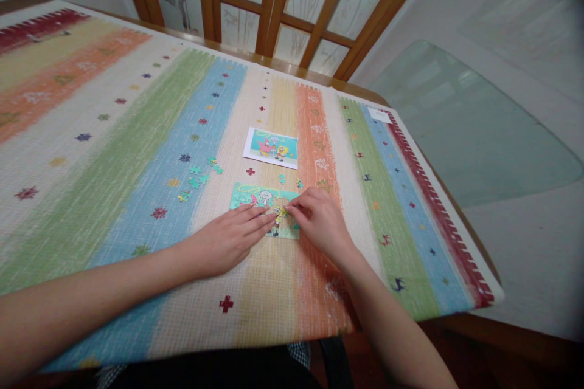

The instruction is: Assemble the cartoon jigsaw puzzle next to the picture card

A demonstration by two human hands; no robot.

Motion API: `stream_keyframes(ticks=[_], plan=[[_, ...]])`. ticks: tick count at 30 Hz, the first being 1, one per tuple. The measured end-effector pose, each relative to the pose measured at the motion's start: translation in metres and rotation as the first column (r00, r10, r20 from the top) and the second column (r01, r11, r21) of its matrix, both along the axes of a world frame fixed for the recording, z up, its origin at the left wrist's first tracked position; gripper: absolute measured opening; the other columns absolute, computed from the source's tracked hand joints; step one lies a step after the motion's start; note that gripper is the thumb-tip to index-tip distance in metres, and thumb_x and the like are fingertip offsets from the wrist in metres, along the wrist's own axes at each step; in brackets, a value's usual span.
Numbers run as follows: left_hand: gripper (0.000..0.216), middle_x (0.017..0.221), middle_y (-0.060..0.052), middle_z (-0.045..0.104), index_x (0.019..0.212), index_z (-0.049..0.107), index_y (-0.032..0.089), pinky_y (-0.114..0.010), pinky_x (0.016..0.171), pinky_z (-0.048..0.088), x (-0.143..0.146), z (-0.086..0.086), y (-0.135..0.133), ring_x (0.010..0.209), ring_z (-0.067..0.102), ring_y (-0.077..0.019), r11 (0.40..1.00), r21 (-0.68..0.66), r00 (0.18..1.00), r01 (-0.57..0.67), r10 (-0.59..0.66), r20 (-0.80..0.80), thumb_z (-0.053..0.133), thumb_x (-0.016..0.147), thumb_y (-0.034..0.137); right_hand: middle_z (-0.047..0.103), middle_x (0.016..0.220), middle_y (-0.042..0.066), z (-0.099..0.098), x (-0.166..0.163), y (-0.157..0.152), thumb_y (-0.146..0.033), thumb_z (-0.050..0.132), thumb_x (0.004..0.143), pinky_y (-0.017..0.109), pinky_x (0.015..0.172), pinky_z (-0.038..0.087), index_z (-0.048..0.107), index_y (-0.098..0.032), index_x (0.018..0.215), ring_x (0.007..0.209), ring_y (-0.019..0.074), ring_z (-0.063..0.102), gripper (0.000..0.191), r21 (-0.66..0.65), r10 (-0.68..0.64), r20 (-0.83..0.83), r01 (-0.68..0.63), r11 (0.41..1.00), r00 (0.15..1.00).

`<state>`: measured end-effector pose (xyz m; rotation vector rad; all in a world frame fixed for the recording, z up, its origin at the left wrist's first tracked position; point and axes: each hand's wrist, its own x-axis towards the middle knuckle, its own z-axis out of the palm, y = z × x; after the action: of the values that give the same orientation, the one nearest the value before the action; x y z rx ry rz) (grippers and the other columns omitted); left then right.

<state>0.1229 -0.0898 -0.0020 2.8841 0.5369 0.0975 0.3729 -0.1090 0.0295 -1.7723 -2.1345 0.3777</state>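
A partly assembled jigsaw puzzle (265, 196) lies on the table, showing cartoon figures on a turquoise ground. There is a gap in its upper right, where the tablecloth shows through. My left hand (232, 236) rests flat, fingers stretched across the puzzle's lower left part. At the puzzle's right side, my right hand (319, 219) pinches thumb and forefinger on a small jigsaw piece (283, 211), mostly covered by the fingertips. Two loose pieces lie just above the puzzle, a turquoise piece (281, 179) and a darker multicoloured piece (299, 183).
Several loose turquoise pieces (197, 180) are scattered left of the puzzle. Behind it lies a printed reference picture (274, 148). A striped tablecloth (177, 115) covers the table. A small white slip (379, 115) lies near the far right corner; wooden glazed doors (274, 6) stand beyond.
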Motion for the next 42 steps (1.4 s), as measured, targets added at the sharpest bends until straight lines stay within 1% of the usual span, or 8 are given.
stream_keyframes(ticks=[13, 17, 23, 28, 33, 38, 40, 42], plan=[[0.054, 0.164, -0.003, 0.025, 0.154, 0.031, 0.016, -0.041, 0.125, 0.011, 0.0, -0.001, 0.0, 0.15, 0.023, -0.0214, 1.0, 0.009, 1.0, 0.004, -0.004, 0.009, 0.035, 0.1, 0.014, 0.069, 0.087, 0.005, -0.002, 0.002, 0.0, -0.021, 0.068, 0.09, 0.035, 0.082, 0.039, 0.076, -0.022, 0.085, 0.089, 0.0222, 0.057, 0.009, -0.07, 0.07, 0.062, -0.065, 0.995, 0.996], [0.054, 0.163, -0.005, 0.027, 0.153, 0.032, 0.016, -0.042, 0.124, 0.016, -0.001, -0.002, 0.0, 0.149, 0.025, -0.0237, 1.0, 0.01, 1.0, 0.0, 0.0, 0.02, 0.037, 0.1, 0.015, 0.069, 0.088, 0.004, -0.003, 0.003, -0.001, -0.022, 0.068, 0.091, 0.035, 0.082, 0.038, 0.076, -0.023, 0.086, 0.089, 0.0219, 0.057, 0.009, -0.055, 0.071, 0.064, -0.068, 0.996, 0.995], [0.054, 0.157, -0.011, 0.036, 0.149, 0.04, 0.02, -0.049, 0.12, 0.025, -0.003, 0.0, -0.002, 0.146, 0.03, -0.0312, 0.998, 0.012, 0.992, -0.066, 0.064, 0.105, 0.047, 0.095, 0.017, 0.069, 0.085, 0.004, -0.004, 0.003, -0.001, -0.021, 0.07, 0.089, 0.035, 0.08, 0.04, 0.075, -0.022, 0.085, 0.086, 0.0215, 0.058, 0.007, -0.026, 0.077, 0.026, -0.076, 0.997, 0.997], [0.055, 0.16, -0.011, 0.029, 0.147, 0.039, 0.022, -0.048, 0.121, 0.025, -0.012, 0.006, 0.004, 0.146, 0.028, -0.0286, 0.991, 0.022, 0.976, -0.131, 0.124, 0.179, 0.048, 0.093, 0.014, 0.068, 0.084, 0.005, -0.003, 0.005, 0.002, -0.018, 0.07, 0.088, 0.035, 0.08, 0.042, 0.074, -0.021, 0.083, 0.085, 0.0211, 0.06, 0.008, -0.005, 0.102, -0.03, -0.102, 0.995, 0.994], [0.049, 0.161, -0.009, 0.03, 0.152, 0.035, 0.022, -0.044, 0.123, 0.02, -0.028, 0.009, 0.015, 0.15, 0.023, -0.0262, 0.985, 0.059, 0.98, -0.161, 0.152, 0.13, 0.041, 0.105, 0.034, 0.069, 0.082, 0.005, 0.0, 0.011, 0.003, -0.017, 0.064, 0.091, 0.034, 0.077, 0.045, 0.073, -0.02, 0.084, 0.082, 0.0199, 0.061, 0.011, 0.071, 0.119, -0.127, -0.111, 0.991, 0.985], [0.056, 0.163, -0.005, 0.027, 0.158, 0.018, 0.022, -0.039, 0.124, 0.006, -0.033, 0.001, 0.015, 0.152, 0.02, -0.019, 0.99, 0.087, 0.992, -0.114, 0.108, 0.064, 0.033, 0.108, 0.042, 0.071, 0.083, 0.005, 0.019, 0.012, 0.001, -0.022, 0.059, 0.094, 0.035, 0.074, 0.046, 0.072, -0.021, 0.085, 0.08, 0.0196, 0.063, 0.015, 0.183, 0.128, -0.193, -0.093, 0.979, 0.973], [0.056, 0.164, -0.004, 0.024, 0.159, 0.016, 0.022, -0.038, 0.124, 0.003, -0.033, 0.0, 0.014, 0.152, 0.018, -0.0178, 0.989, 0.096, 0.993, -0.111, 0.108, 0.039, 0.03, 0.108, 0.042, 0.071, 0.081, 0.004, 0.037, 0.009, -0.003, -0.026, 0.059, 0.095, 0.036, 0.073, 0.046, 0.071, -0.022, 0.086, 0.078, 0.019, 0.063, 0.015, 0.282, 0.168, -0.222, -0.101, 0.954, 0.961], [0.056, 0.164, -0.003, 0.023, 0.159, 0.016, 0.022, -0.037, 0.124, 0.002, -0.033, 0.0, 0.013, 0.152, 0.017, -0.0169, 0.988, 0.101, 0.993, -0.117, 0.115, 0.026, 0.029, 0.108, 0.043, 0.072, 0.079, 0.002, 0.061, 0.007, -0.013, -0.028, 0.059, 0.096, 0.038, 0.074, 0.045, 0.07, -0.023, 0.087, 0.074, 0.018, 0.063, 0.015, 0.43, 0.258, -0.251, -0.132, 0.893, 0.933]])
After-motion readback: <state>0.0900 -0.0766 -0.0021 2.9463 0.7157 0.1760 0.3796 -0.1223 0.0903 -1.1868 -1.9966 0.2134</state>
